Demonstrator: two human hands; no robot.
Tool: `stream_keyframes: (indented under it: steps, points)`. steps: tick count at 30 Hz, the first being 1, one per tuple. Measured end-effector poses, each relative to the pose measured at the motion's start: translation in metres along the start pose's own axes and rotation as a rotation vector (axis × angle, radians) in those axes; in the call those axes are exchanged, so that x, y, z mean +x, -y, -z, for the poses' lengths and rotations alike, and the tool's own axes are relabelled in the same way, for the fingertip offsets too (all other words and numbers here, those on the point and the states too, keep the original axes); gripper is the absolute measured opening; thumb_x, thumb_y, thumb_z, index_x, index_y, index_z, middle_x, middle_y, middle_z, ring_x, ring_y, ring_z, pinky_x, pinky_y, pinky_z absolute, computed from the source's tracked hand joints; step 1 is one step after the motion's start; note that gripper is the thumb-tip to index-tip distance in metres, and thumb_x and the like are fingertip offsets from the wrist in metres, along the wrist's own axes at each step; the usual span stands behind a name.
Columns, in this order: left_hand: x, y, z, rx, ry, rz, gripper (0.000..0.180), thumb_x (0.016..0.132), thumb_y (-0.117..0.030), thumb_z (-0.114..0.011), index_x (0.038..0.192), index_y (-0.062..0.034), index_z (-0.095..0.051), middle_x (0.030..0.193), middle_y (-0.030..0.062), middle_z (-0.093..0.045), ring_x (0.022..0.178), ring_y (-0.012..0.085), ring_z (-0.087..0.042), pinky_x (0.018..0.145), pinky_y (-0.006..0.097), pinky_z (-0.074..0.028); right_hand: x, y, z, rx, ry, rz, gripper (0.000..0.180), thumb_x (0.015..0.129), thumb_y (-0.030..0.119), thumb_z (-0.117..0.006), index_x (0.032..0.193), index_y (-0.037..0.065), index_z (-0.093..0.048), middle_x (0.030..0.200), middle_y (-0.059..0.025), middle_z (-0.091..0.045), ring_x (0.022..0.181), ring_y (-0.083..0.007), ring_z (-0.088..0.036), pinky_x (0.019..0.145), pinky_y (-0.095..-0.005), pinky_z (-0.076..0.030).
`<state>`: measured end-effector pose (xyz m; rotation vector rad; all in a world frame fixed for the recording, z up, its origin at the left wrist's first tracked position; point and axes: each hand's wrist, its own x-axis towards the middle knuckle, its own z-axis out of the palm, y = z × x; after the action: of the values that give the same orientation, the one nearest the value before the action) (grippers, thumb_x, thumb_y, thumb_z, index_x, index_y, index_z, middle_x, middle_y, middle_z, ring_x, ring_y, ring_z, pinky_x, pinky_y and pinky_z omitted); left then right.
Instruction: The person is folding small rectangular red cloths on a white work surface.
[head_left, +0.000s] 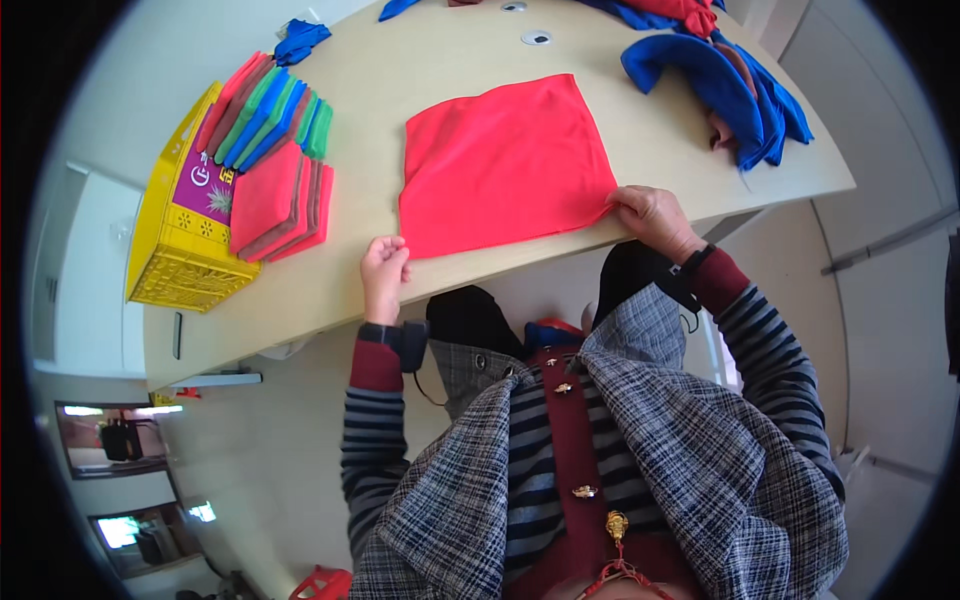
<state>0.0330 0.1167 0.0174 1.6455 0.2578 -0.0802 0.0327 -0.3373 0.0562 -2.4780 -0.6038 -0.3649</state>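
Note:
A square red cloth (505, 165) lies spread almost flat on the pale wooden table (360, 120), with slight ripples in it. Its near edge runs close to the table's front edge. My left hand (384, 275) is closed at the near left corner, fingertips pressed together on the fabric. At the near right corner, my right hand (655, 222) pinches the cloth between thumb and fingers. The tips of that corner are hidden in the pinch.
Left of the cloth, folded cloths (268, 200) in red, brown, green and blue lean by a yellow basket (190, 250). Loose blue and brown cloths (715, 95) are heaped at the right. A crumpled blue cloth (300, 42) lies far left. Round cable-hole covers (536, 38) sit at the back.

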Motion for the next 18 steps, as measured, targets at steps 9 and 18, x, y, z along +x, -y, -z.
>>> stream_keyframes:
  steps: [9,18]
  points:
    - [-0.041,-0.004,-0.011,0.03,-0.055,-0.104,0.019,0.094,-0.005,-0.066,0.111,-0.0036,-0.059,0.085,-0.0001,-0.061,0.062,0.0053,-0.053,0.053,0.02,-0.042,-0.018,0.001,0.005,-0.051,-0.011,-0.029,0.018,0.085,0.006,-0.06,0.1,0.005,-0.069,0.096,-0.0143,-0.071,0.09,-0.0346,-0.069,0.082,-0.0414,-0.056]
    - [-0.056,-0.001,-0.018,0.116,-0.038,-0.086,0.019,0.095,-0.005,-0.064,0.113,-0.0035,-0.057,0.085,-0.0011,-0.061,0.061,0.0039,-0.05,0.053,0.019,-0.04,-0.032,-0.001,0.008,-0.076,-0.029,-0.024,0.015,0.085,0.008,-0.062,0.099,0.007,-0.068,0.093,-0.0131,-0.072,0.09,-0.0324,-0.07,0.081,-0.0414,-0.057]
